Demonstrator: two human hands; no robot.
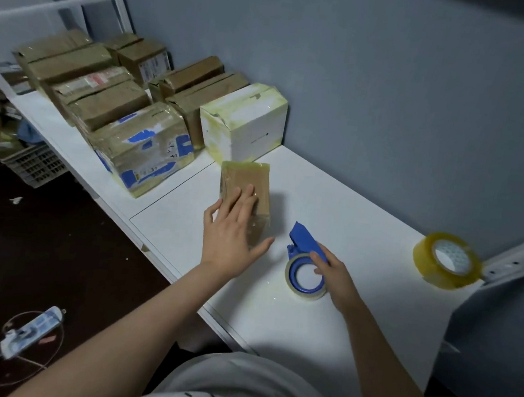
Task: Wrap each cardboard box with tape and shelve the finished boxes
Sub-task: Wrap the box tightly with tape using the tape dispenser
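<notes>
Box [245, 175] under left hand [231, 227]; two rolls [304, 290] [446, 261]

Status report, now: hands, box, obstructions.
Left hand flat on small taped box. Right hand grips blue tape dispenser. Spare tape roll apart at right; nothing blocking.

A white garment [249, 386] printed with dark dashed lines
</notes>
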